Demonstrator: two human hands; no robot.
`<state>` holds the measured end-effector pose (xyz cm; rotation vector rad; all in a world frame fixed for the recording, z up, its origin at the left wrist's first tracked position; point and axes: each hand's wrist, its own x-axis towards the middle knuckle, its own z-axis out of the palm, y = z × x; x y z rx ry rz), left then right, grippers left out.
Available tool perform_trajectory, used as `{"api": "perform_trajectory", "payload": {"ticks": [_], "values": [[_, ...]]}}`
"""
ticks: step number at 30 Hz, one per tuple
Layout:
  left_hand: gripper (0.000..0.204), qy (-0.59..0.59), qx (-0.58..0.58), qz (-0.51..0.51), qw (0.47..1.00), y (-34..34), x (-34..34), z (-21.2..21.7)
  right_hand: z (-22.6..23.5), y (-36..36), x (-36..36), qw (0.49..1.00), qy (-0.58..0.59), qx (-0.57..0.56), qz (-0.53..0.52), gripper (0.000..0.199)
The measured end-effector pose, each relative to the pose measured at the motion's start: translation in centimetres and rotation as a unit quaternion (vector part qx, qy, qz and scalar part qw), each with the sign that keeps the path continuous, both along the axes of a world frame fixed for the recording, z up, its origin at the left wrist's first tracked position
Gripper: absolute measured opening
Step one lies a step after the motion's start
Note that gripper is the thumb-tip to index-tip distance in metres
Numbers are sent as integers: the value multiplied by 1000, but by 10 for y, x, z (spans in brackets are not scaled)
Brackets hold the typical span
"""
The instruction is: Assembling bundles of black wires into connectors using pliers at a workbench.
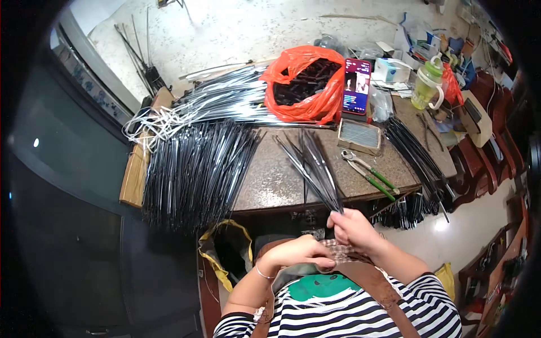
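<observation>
Speckled brown tabletop [270, 186] across mid-frame. Left of centre: broad heap of thin glossy black strips [191, 174]. Upper centre: open, crumpled red plastic bag [307, 114]. Centre: fanned bundle of thin black strips [325, 170], lower end pinched tight in right hand [354, 228]. Lower centre: left hand [296, 252], fingers partly hidden, unable to tell grip. Right of centre: green-handled metal pliers [379, 187].

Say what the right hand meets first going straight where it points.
Probably the table's front edge, ahead and to the left; depth is unclear, so the right hand might pass above it.
</observation>
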<state>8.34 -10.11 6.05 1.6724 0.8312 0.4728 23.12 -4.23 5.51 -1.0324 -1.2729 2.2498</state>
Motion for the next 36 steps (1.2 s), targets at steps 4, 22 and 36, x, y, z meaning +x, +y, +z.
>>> {"api": "perform_trajectory", "payload": {"ticks": [4,22,36], "values": [[15,-13,65,97,993,-12,-18,-4,-22,-13,13,860,-253,435,82,28],[25,-522,-43,394,755,31,-13,81,31,-72,27,943,-2,260,207,18],[31,-412,170,428,786,37,-97,110,-9,-35,21,980,-130,153,-2,21]]}}
